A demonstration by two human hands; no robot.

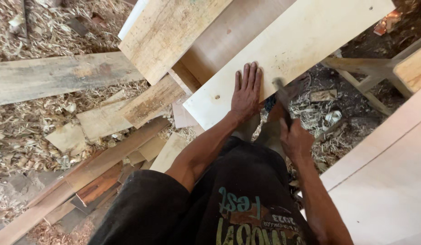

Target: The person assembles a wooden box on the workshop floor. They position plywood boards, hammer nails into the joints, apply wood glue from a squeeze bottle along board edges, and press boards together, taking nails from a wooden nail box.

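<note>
From the head camera, looking down past a dark printed shirt, the left hand lies flat, palm down, fingers straight and close together, on the near end of a pale, smooth rectangular plywood board. That board runs from the middle of the scene up to the far right, its near edge just ahead of the person's knees. The right hand is closed in a fist around the handle of a dark tool, which is blurred; its head sits at the right edge of the pale board, just beside the left hand. What kind of tool it is cannot be told for sure.

To the left of the pale board lies a browner sheet, and over that a rough yellowish wooden plank with dark specks, tilted toward the far right. A long grey weathered plank lies at the far left. Short offcuts and a long reddish batten lie on the floor at the near left, among wood shavings. At the right stands a wooden trestle frame, and a large pale pinkish panel fills the near right corner.
</note>
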